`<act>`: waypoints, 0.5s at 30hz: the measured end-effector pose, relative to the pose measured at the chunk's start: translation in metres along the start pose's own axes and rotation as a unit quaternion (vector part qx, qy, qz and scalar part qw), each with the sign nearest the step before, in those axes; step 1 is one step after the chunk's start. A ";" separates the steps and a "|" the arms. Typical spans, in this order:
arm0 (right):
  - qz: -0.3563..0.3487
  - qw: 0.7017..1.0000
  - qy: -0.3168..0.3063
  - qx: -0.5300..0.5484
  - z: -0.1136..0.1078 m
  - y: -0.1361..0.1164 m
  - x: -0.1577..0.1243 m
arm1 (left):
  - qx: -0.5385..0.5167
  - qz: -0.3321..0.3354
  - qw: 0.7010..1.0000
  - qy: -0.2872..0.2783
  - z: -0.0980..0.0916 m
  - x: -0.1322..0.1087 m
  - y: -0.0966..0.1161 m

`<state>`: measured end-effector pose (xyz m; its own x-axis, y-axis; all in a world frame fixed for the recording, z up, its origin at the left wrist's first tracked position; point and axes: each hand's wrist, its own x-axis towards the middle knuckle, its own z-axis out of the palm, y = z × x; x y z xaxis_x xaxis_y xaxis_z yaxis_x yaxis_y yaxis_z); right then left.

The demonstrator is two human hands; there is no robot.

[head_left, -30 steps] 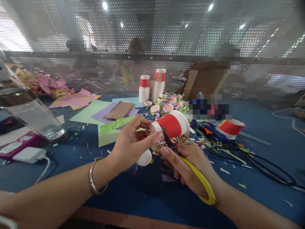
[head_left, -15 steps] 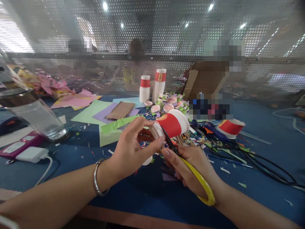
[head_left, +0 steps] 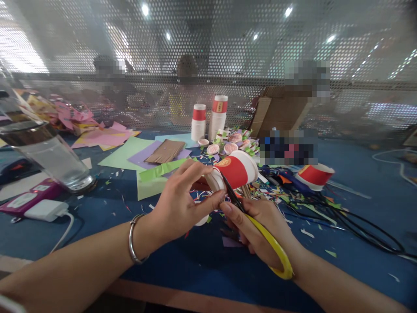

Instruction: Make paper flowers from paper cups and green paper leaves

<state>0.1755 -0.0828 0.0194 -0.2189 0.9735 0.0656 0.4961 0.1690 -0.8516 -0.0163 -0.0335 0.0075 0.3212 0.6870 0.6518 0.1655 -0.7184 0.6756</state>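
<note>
A red and white paper cup lies tipped on its side in the air, its wide rim to the right. My left hand is closed on the cup's narrow base end, thumb below and fingers above. Yellow-handled scissors are in my right hand, with the fingers wrapped round the handles. Their dark blades rest at the cup's wall, close to the base. Part of the base is hidden behind my left fingers. A white paper disc lies below my left hand.
Behind stand two stacks of paper cups and a heap of cut cup bottoms. Coloured paper and brown strips lie left. A glass and power strip are further left. Right are a cut cup and black cables.
Hardly anything differs. Both hands, the cup and the scissors keep nearly the same place, and the whole view has shifted very slightly.
</note>
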 end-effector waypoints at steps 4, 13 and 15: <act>0.017 1.000 -0.010 0.013 0.000 0.001 0.001 | 0.002 -0.005 1.000 -0.009 0.001 -0.001 -0.002; 0.031 0.999 0.003 0.016 0.001 -0.002 0.000 | 0.013 -0.041 0.999 -0.009 0.001 -0.001 -0.002; 0.020 1.000 0.010 0.007 0.001 -0.002 0.001 | 0.028 -0.042 0.999 -0.004 0.000 0.000 -0.001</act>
<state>0.1740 -0.0827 0.0203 -0.1817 0.9825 0.0417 0.4920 0.1275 -0.8612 -0.0165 -0.0333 0.0068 0.3114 0.7447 0.5904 0.2438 -0.6630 0.7078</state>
